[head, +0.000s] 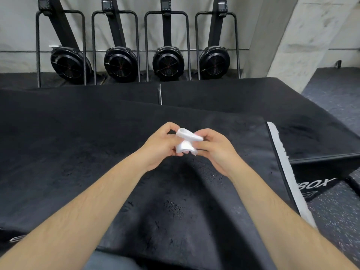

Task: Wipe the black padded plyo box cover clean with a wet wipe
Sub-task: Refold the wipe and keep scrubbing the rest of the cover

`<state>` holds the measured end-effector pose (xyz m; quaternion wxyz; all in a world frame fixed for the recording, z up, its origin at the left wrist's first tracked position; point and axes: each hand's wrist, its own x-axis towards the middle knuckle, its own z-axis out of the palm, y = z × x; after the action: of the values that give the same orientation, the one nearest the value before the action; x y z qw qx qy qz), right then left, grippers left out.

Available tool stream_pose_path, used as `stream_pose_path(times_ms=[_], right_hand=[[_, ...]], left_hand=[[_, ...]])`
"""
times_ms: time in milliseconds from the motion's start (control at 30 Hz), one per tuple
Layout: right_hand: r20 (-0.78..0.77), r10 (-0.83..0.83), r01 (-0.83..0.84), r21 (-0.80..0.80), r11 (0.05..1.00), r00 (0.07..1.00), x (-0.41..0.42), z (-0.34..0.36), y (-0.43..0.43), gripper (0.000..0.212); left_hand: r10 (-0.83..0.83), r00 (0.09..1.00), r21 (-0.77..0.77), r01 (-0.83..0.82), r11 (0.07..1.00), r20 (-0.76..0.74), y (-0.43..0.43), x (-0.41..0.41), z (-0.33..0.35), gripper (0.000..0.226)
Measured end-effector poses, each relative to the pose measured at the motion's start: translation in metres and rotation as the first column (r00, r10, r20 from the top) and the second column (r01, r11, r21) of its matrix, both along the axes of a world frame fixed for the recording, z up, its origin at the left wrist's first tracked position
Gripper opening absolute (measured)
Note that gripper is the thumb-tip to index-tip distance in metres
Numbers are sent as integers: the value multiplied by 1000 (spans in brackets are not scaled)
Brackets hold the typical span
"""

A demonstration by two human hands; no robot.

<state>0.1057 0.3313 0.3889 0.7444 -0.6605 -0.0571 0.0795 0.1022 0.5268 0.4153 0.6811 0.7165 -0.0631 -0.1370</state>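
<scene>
Left hand and right hand both pinch the wet wipe, seemingly above the black cover.

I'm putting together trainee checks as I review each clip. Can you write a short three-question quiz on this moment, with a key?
1. True or false: the wipe lies spread flat on the cover.
2. Which hand holds the wipe? A) left only B) right only C) both
3. How many fan wheels stand along the wall?

Key:
1. False. The wipe is bunched up between the hands.
2. C. The left hand and the right hand both pinch it.
3. Four.
</scene>
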Motion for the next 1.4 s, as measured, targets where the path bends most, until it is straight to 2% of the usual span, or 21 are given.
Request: stream_pose_path(times_ms=[100, 133, 233, 300, 333, 400, 467, 533, 667, 800, 967, 1100, 1300, 1400], right_hand=[[84, -76, 79, -27, 996, 993, -4, -1, -11, 34], [98, -98, 102, -39, 994, 990, -4, 0, -15, 33], [55, -134, 137, -72, 988, 990, -4, 8, -26, 13], [56, -108, 114, -132, 985, 993, -5, 11, -33, 19], [61, -80, 90, -187, 978, 995, -5, 12, -36, 20], [61, -48, 65, -314, 947, 997, -7, 13, -40, 27], [102, -16, 58, -425, 903, 995, -6, 12, -47, 20], [119, 27, 35, -489, 872, 993, -6, 8, -55, 12], [94, 26, 30, -545, 838, 995, -7, 0, -62, 5], [99, -25, 81, -607, 791, 995, -4, -8, -50, 6], [121, 30, 60, -679, 732, 992, -6, -17, -23, 5], [122, 26, 63, -671, 739, 992, -11, -22, -1, 4], [133, 26, 73, -684, 726, 991, -22, -19, 24, 4], [174, -14, 137, -724, 676, 985, -17, -15, 18, 8]], left_hand=[[-9, 1000, -25, 10, 1000, 28, -12, 2, -5, 15], [4, 999, -20, -3, 1000, 40, -16, 3, -6, 17], [20, 999, -39, -19, 999, 44, -28, 6, -4, 16], [-12, 1000, -76, 13, 997, 19, -36, 7, -1, 8], [-32, 999, -69, 33, 997, 18, -39, 7, 0, 19], [-60, 997, 21, 59, 998, 50, -46, 7, -1, 30], [-67, 990, 150, 49, 987, 122, -52, 7, -5, 21], [-64, 986, 207, 31, 978, 156, -57, 9, -11, 20], [-29, 987, 249, -12, 968, 161, -59, 15, -21, 23], [-18, 980, 326, -48, 944, 196, -56, 20, -29, 17], [-23, 973, 433, -80, 898, 228, -35, 13, -34, 14], [-8, 979, 435, -84, 897, 206, -12, 4, -35, 15], [-29, 966, 458, -96, 884, 258, 10, -10, -44, 11], [-52, 956, 456, -90, 886, 290, 4, -1, -45, 11]])
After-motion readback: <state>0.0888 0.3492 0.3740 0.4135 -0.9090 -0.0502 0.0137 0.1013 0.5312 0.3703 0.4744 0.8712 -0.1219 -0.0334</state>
